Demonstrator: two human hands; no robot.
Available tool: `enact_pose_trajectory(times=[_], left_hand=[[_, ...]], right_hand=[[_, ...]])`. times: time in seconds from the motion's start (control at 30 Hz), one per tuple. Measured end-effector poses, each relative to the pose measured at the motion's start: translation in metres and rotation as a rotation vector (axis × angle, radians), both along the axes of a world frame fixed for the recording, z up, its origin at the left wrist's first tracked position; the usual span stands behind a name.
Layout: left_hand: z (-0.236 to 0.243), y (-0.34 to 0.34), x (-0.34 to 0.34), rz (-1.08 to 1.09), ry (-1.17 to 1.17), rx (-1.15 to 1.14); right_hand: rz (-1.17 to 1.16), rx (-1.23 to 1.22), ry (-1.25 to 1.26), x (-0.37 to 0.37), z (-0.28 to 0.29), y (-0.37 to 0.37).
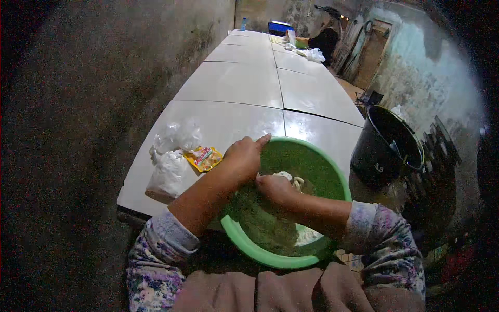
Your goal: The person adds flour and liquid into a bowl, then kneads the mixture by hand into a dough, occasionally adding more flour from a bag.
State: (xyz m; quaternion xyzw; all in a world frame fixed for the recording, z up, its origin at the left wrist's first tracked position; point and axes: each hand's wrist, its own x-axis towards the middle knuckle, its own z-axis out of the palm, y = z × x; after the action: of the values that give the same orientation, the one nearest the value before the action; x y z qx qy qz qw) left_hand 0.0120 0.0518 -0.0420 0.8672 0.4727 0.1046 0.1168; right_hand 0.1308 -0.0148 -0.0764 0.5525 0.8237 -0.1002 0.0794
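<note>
A large green plastic basin stands close in front of me at the table's near end. My left hand is closed over its far left rim, with the thumb side up at the edge. My right hand is down inside the basin, curled, with most of its fingers turned away from view. Against that hand lie pale, finger-shaped lumps that look like dough. White flour-like powder rests on the basin's near right side, below my right forearm.
Left of the basin lie a clear plastic bag of white powder and a yellow printed sachet. A black bucket stands on the right. White bags, a blue container and a bottle sit at the table's far end.
</note>
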Motion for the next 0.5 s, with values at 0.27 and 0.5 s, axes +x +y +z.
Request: enact_pose_trajectory(times=[0.27, 0.5], left_hand=[[-0.009, 0.012, -0.001, -0.032, -0.073, -0.113], [-0.019, 0.013, 0.002, -0.021, -0.031, -0.023]], right_hand=[[0.205, -0.031, 0.147, 0.047, 0.041, -0.010], [0.360, 0.147, -0.200, 0.030, 0.018, -0.045]])
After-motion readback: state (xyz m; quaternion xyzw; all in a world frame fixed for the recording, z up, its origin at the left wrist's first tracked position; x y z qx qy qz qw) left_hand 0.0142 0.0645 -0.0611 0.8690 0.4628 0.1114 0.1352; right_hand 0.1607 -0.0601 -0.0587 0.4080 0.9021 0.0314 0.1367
